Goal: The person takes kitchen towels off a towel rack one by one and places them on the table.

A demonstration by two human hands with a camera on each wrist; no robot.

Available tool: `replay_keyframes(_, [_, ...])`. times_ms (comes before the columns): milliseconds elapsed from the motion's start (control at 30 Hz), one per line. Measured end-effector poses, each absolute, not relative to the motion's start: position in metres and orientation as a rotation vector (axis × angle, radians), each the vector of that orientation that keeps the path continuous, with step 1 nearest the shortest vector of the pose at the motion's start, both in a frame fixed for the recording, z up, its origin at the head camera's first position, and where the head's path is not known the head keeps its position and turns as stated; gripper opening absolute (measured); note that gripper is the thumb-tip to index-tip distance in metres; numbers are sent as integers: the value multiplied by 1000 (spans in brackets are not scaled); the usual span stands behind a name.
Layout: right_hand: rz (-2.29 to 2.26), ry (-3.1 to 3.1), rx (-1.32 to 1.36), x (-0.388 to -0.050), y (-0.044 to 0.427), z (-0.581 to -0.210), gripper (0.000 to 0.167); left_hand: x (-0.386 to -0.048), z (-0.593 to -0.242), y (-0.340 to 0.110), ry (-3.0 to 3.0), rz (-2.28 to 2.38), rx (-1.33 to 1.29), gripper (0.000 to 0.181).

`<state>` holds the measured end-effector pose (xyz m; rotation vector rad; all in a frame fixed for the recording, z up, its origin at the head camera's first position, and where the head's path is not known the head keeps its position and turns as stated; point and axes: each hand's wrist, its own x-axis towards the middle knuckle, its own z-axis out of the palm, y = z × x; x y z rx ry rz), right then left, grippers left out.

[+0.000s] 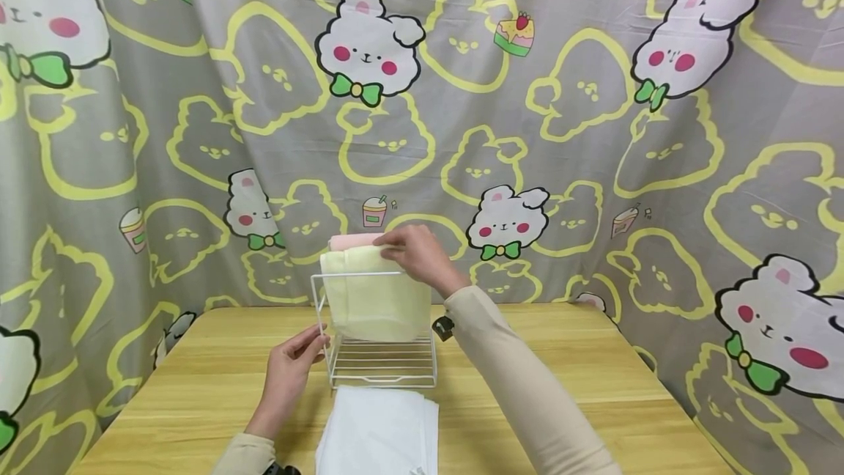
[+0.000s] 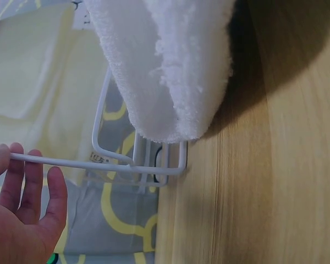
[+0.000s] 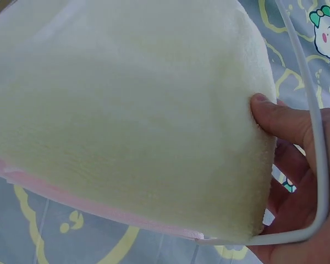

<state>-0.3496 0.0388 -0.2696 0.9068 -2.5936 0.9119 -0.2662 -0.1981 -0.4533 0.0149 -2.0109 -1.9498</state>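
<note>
A pale yellow towel [image 1: 376, 306] hangs folded in the upper part of a white wire rack [image 1: 319, 303]. Behind it, a strip of pink towel [image 1: 349, 242] shows above its top edge. My right hand [image 1: 422, 253] grips the yellow towel at its upper right; in the right wrist view the thumb [image 3: 278, 118] lies on its face, the other fingers behind. With thumb and fingertips, my left hand [image 1: 290, 369] holds the rack's left side wire [image 2: 71, 163]. In front of the rack lies a folded white towel [image 1: 379, 431], its fuzzy folded edge [image 2: 181, 104] close up in the left wrist view.
The rack stands on a wood-grain table [image 1: 560, 387]. Close behind the table hangs a grey curtain [image 1: 580, 167] with yellow outlines and white cartoon animals, and it wraps round both sides. Wire bars form the rack's lower shelf [image 1: 382, 377].
</note>
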Motion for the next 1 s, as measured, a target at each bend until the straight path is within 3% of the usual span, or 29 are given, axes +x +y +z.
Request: replay_keyframes(1000, [854, -2286, 925, -314, 59, -245, 22, -267, -456, -199, -2012, -1944, -11, 36])
